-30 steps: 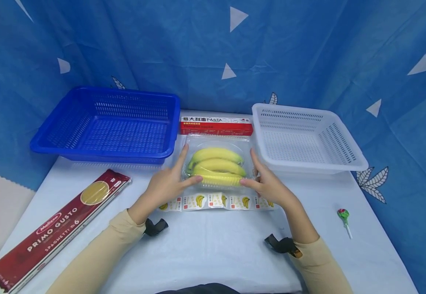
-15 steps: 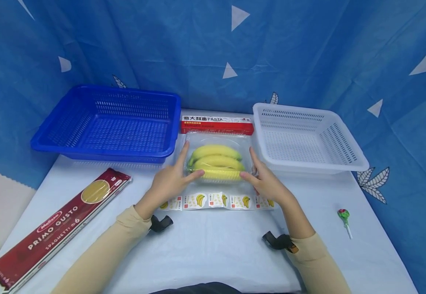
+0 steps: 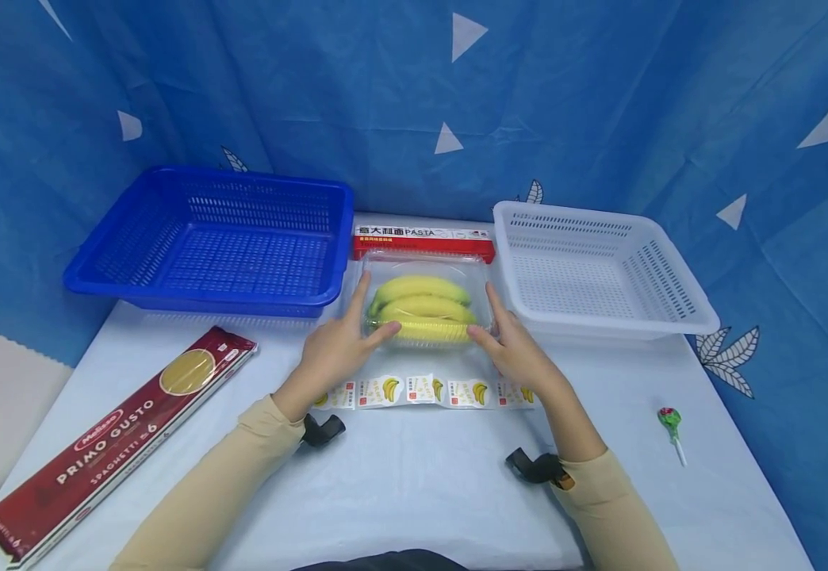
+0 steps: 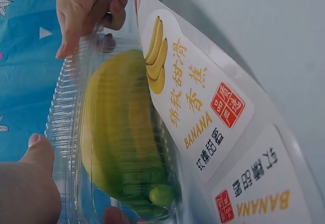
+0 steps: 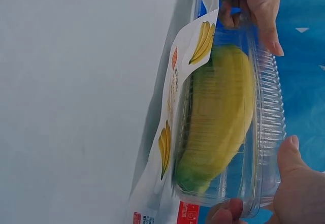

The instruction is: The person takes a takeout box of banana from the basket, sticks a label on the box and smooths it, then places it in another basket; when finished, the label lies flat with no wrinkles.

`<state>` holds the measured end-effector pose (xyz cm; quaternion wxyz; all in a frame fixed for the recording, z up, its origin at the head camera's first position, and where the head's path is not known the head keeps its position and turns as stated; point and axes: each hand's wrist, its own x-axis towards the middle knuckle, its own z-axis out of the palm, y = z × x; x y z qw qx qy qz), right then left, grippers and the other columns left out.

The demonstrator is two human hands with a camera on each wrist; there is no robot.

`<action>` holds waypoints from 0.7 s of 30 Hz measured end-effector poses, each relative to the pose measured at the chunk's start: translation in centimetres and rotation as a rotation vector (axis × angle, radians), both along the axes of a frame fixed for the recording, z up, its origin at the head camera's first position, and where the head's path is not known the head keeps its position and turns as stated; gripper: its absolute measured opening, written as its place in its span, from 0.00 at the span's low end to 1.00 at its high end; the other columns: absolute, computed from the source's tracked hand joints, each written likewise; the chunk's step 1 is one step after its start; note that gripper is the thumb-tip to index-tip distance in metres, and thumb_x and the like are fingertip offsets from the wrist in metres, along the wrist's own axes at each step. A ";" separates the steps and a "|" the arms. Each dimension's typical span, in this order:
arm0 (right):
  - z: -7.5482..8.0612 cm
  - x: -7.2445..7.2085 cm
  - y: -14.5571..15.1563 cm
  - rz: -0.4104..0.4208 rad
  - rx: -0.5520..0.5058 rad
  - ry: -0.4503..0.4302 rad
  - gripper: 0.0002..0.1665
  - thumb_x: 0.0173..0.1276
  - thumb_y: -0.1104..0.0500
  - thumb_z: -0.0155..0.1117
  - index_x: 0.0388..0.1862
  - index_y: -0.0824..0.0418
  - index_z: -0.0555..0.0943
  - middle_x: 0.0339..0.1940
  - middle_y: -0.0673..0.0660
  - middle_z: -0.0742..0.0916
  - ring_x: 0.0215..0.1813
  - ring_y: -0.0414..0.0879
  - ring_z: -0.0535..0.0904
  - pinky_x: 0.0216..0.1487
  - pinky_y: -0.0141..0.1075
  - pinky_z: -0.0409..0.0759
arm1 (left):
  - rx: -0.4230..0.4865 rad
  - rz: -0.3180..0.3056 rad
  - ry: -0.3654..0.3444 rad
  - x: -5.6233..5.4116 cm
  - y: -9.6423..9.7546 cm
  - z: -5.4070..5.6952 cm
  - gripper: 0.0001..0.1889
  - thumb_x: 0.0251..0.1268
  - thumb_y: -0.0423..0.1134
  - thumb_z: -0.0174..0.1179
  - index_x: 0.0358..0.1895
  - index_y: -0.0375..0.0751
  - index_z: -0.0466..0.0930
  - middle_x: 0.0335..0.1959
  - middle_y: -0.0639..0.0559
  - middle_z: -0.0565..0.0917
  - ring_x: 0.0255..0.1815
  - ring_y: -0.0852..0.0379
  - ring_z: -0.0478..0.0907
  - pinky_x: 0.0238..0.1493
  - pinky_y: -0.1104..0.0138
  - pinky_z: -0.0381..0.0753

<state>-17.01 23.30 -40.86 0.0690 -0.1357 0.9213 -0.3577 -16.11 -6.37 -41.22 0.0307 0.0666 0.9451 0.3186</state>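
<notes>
Container [image 3: 424,266], fingers [image 3: 358,296] at side edges

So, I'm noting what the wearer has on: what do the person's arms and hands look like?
The left sleeve and right sleeve are plain beige, wrinkled near the cuffs. A curved black piece juts out by the left cuff, another by the right, that one with an orange-brown patch. Left hand and right hand are ungloved.

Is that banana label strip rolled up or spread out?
Spread out: the label strip runs in front of the clear box, labels showing side by side.
</notes>
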 end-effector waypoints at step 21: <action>0.1 -0.8 -0.7 -0.061 0.076 0.056 0.52 0.73 0.30 0.45 0.83 0.48 0.36 0.46 0.61 0.81 0.45 0.51 0.79 0.51 0.49 0.80 | -0.045 0.045 0.003 -1.1 0.9 0.4 0.50 0.64 0.76 0.43 0.79 0.68 0.24 0.39 0.41 0.78 0.12 0.55 0.66 0.17 0.61 0.65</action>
